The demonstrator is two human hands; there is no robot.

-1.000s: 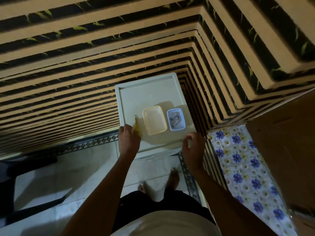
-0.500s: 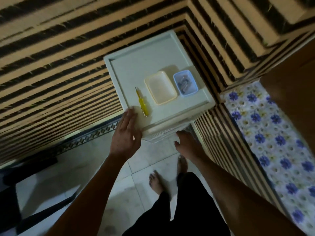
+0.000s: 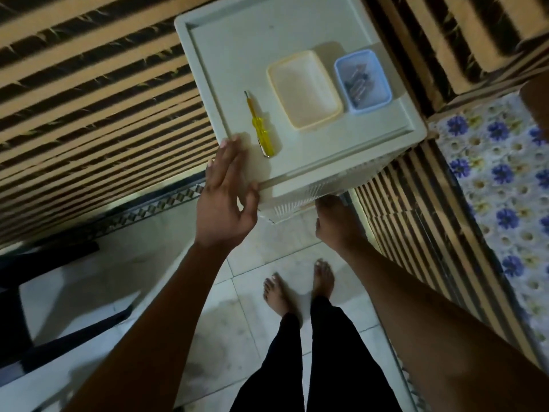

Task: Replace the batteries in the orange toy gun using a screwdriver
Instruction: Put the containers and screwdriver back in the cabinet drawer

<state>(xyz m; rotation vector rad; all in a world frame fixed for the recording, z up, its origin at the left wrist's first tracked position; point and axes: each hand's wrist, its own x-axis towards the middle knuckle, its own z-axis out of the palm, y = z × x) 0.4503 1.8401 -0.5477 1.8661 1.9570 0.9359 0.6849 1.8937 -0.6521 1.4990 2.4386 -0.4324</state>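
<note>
Head view looks straight down past your bare feet (image 3: 292, 289) on the tiled floor (image 3: 261, 257) to a small white plastic stand that serves as your table (image 3: 371, 150). Nearest you, your right hand (image 3: 334, 223) reaches under the front edge of the table top, against the ribbed front; its fingers are hidden there, so you cannot tell whether they are curled on anything. It looks placed to pull or steady that front, perhaps a drawer. Your left hand (image 3: 228, 191) lies flat on the near left corner, fingers (image 3: 230, 153) straight and close together, thumb at the front rim, likely bracing the light stand so it does not shift. Just beside those fingertips lies the yellow screwdriver (image 3: 261, 132), tip pointing away, handle toward you and ready to pick up. Farther back sit a cream tray (image 3: 304, 90), apparently empty, and touching it on the right a small blue tray (image 3: 362, 81) holding what seem to be batteries. No orange toy gun shows anywhere; it may be inside the stand.
</note>
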